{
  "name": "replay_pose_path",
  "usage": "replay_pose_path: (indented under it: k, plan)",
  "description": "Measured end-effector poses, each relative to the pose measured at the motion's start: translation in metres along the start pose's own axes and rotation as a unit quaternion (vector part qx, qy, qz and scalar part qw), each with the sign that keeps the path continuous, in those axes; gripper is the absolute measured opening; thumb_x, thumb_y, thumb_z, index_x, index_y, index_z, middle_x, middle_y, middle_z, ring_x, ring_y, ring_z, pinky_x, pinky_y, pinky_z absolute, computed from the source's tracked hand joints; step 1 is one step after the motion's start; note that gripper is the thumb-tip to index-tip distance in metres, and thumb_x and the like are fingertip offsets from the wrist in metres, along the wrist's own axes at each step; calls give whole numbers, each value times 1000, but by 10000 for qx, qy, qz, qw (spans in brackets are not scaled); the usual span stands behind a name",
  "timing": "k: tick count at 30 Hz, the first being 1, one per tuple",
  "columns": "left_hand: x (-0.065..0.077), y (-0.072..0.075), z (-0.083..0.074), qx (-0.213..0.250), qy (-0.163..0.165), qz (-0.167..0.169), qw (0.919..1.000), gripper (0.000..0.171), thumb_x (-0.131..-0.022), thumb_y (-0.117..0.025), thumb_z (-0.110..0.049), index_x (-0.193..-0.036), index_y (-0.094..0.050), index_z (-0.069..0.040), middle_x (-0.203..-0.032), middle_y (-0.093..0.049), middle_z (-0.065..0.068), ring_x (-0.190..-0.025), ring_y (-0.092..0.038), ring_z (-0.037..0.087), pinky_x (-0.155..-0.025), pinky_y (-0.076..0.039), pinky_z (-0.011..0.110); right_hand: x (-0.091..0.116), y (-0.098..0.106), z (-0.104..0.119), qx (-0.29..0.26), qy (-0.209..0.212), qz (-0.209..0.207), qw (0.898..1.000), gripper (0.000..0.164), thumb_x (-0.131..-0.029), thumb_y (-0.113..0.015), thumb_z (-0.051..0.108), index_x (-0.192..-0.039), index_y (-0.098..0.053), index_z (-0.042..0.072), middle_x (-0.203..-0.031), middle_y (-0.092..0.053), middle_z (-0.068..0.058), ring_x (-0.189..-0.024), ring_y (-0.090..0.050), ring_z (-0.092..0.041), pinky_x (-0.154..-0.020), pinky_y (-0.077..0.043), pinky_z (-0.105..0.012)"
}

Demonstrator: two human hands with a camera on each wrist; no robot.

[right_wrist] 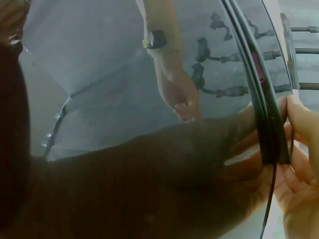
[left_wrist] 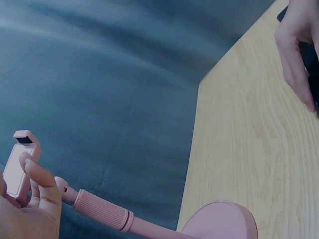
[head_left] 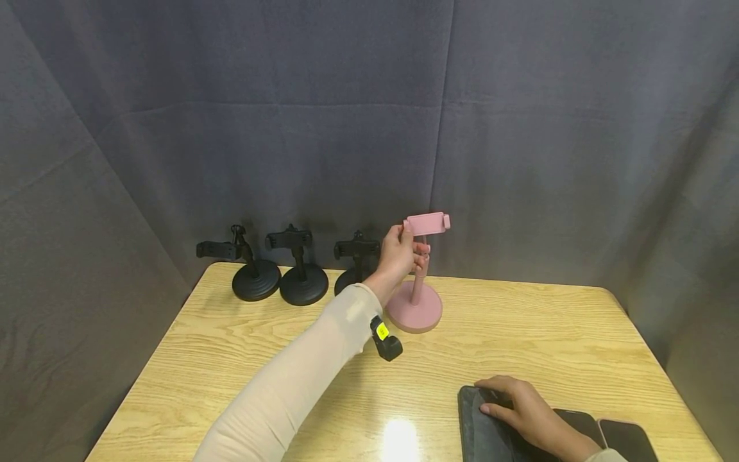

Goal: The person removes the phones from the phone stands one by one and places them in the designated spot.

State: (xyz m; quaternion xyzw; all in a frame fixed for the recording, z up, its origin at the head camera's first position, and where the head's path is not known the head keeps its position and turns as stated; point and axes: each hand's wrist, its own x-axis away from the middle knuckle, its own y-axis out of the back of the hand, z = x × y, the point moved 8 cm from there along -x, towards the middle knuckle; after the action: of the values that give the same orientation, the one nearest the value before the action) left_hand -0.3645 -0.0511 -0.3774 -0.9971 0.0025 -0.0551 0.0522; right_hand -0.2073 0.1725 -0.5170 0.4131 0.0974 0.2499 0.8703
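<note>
A pink phone stand [head_left: 417,310] with a round base stands near the back of the table. My left hand [head_left: 395,258] grips its phone holder [head_left: 428,224] at the left end; in the left wrist view the thumb lies across the holder's face, above the ribbed stem [left_wrist: 102,210]. At the front right, my right hand [head_left: 528,414] rests over dark phones and holds a black phone [head_left: 498,398] by its edge. The right wrist view has the thumb and fingers pinching a dark edge [right_wrist: 264,99], beside a glossy surface that mirrors the scene.
Three black phone stands [head_left: 254,280], [head_left: 304,284], [head_left: 349,278] line the back left; the sleeve and hand partly cover the third. Two more dark phones [head_left: 579,423], [head_left: 628,441] lie right of my right hand. A grey curtain [head_left: 519,160] hangs behind the wooden table [head_left: 519,321].
</note>
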Motion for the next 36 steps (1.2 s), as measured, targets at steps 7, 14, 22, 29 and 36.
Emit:
replay_pose_path:
  k: [7,14,22,29,36]
  plan:
    - [1,0,-2,74,-74,-11,9999,40,-110,-33,-37,-132,-45,-6,-82,-62,5,-53,-54,7,-55,-48,20,1,2,0,234,97,-153,9996,41,-94,-70,33,-124,-69,5,-120,-73,-5,-111,-69,-22,-89,-58,-30]
    - [2,1,-2,74,4,42,10000,39,-111,-34,-37,-134,-44,-7,-82,-61,4,-55,-54,8,-57,-48,22,1,2,3,295,128,-152,9994,41,-93,-71,32,-123,-69,5,-120,-73,-6,-110,-69,-29,-88,-59,-38]
    - [1,1,0,131,34,33,9999,37,-111,-34,-35,-133,-44,-8,-82,-60,4,-55,-54,8,-54,-47,20,1,2,5,494,177,-191,9984,39,-92,-72,32,-122,-70,7,-120,-73,-4,-110,-68,-31,-90,-58,-40]
    - [2,1,-1,137,62,47,9999,37,-111,-34,-34,-136,-42,-7,-81,-60,3,-55,-54,8,-55,-48,21,0,2,3,580,140,-196,9980,39,-93,-71,32,-122,-70,7,-120,-73,-3,-110,-68,-29,-91,-57,-36]
    - [1,2,0,130,49,59,9999,39,-111,-35,-36,-137,-42,-7,-82,-61,4,-55,-54,8,-55,-48,21,0,0,2,675,132,-245,9973,39,-92,-71,34,-122,-71,9,-120,-73,-2,-111,-68,-29,-91,-57,-39]
